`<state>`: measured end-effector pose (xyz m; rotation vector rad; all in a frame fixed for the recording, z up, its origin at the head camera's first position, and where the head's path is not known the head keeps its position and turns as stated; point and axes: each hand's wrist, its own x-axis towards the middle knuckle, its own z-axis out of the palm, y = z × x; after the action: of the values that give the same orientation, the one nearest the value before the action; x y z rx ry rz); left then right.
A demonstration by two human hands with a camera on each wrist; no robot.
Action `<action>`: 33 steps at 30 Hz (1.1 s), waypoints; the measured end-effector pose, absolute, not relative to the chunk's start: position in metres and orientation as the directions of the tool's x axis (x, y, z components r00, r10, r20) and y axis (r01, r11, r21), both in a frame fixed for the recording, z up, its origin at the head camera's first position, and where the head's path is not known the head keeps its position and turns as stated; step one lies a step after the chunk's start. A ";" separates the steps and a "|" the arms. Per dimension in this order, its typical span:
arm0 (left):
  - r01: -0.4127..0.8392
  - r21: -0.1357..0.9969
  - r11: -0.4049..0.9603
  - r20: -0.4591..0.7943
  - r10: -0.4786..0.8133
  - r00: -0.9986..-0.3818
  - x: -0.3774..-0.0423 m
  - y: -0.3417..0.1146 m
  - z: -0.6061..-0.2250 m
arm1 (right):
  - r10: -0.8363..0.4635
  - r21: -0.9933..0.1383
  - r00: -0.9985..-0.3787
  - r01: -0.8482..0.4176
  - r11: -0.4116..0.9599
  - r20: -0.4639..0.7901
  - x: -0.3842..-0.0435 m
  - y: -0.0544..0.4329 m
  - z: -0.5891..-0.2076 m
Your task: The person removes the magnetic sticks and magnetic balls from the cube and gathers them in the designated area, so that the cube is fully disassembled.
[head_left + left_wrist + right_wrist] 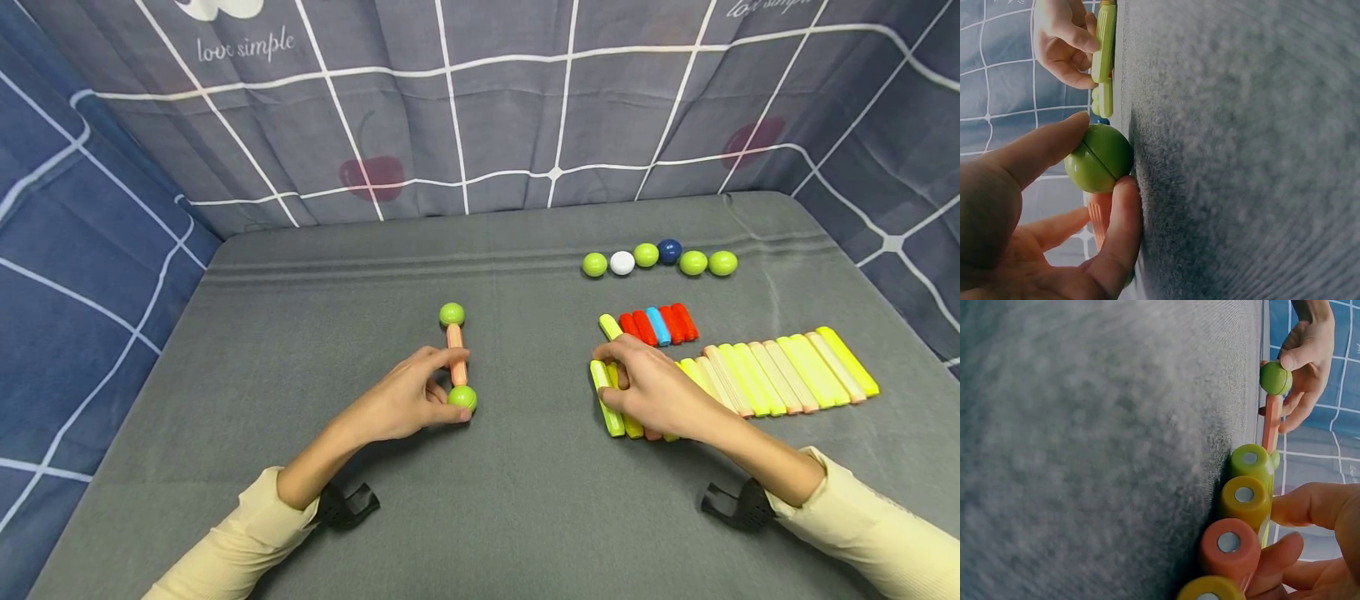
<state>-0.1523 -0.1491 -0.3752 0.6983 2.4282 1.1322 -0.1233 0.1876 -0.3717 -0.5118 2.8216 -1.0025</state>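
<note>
My left hand (412, 396) pinches a green ball (1100, 157) between thumb and finger. The ball sits at the near end of an orange magnetic rod (455, 358), and another green ball (452, 314) is at its far end. Over on the right, my right hand (648, 383) grips a yellow-green magnetic rod (609, 408) at the left end of a row of rods, thumb and fingertips on it. Silver discs show in the ends of an orange rod (1229, 540) and its neighbours in the right wrist view. Part of the row is hidden beneath the right hand.
Yellow, green and orange rods (787, 375) lie side by side rightward. Behind them are short red rods (641, 327), a short blue rod (658, 327) and a yellow-green rod (609, 325). Green balls (693, 263), a white ball (622, 263) and a dark blue ball (670, 251) line up farther back.
</note>
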 end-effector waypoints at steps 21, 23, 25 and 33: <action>0.191 0.808 0.557 -0.148 0.507 -0.849 -0.150 -0.150 -0.374 | -0.389 -0.624 -0.920 -0.329 0.709 0.044 -0.124 0.190 -0.376; 0.189 0.801 0.568 -0.144 0.489 -0.860 -0.150 -0.150 -0.373 | -0.390 -0.628 -0.920 -0.326 0.707 0.039 -0.124 0.190 -0.376; 0.187 0.788 0.586 -0.142 0.469 -0.872 -0.150 -0.150 -0.373 | -0.389 -0.633 -0.921 -0.321 0.705 0.033 -0.124 0.190 -0.376; 0.313 0.685 0.658 -0.069 0.487 -0.871 -0.150 -0.149 -0.373 | -0.392 -0.639 -0.919 -0.322 0.699 0.035 -0.123 0.190 -0.375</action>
<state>-0.1502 -0.1485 -0.3729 0.6468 2.6291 1.0178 -0.1231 0.1898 -0.3745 -0.5903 2.7984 -1.0223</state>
